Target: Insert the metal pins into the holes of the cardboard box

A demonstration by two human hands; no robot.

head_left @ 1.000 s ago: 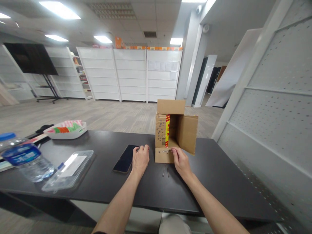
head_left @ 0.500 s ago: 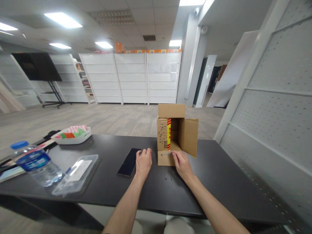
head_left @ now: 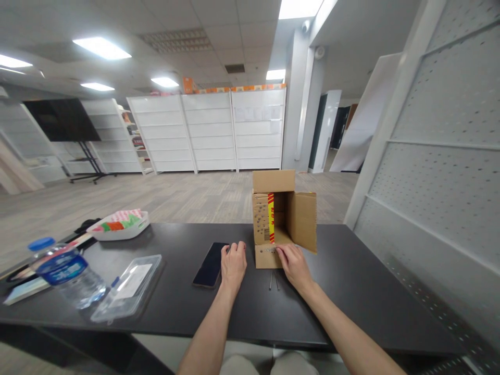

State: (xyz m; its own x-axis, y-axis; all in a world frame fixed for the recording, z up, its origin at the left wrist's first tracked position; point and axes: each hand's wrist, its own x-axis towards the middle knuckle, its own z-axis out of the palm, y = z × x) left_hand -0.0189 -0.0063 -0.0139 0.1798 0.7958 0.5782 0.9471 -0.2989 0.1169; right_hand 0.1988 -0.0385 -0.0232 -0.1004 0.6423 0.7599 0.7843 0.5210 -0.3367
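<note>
A cardboard box (head_left: 261, 219) stands on the black table with its opening towards me and its flaps spread. Its left flap and lower flap carry rows of small holes or dots. At the right end of the lower flap, my right hand (head_left: 294, 261) pinches with thumb and fingertips; whatever it holds is too small to make out. My left hand (head_left: 234, 263) rests on the table left of the box, beside a dark phone (head_left: 210, 264). Its fingers are loosely bent and slightly apart, holding nothing visible. Two thin nails or screws (head_left: 271, 280) lie before the box.
A clear plastic case (head_left: 130, 286) and a water bottle (head_left: 68, 271) with a blue cap are on the left. Behind them sits a white tray (head_left: 127, 233) with colourful packets. A perforated white panel (head_left: 441, 208) rises at the right edge of the table.
The view has shifted slightly, so the table objects appear a little lower. Both hands keep nearly the same places, the right still at the lower flap.
</note>
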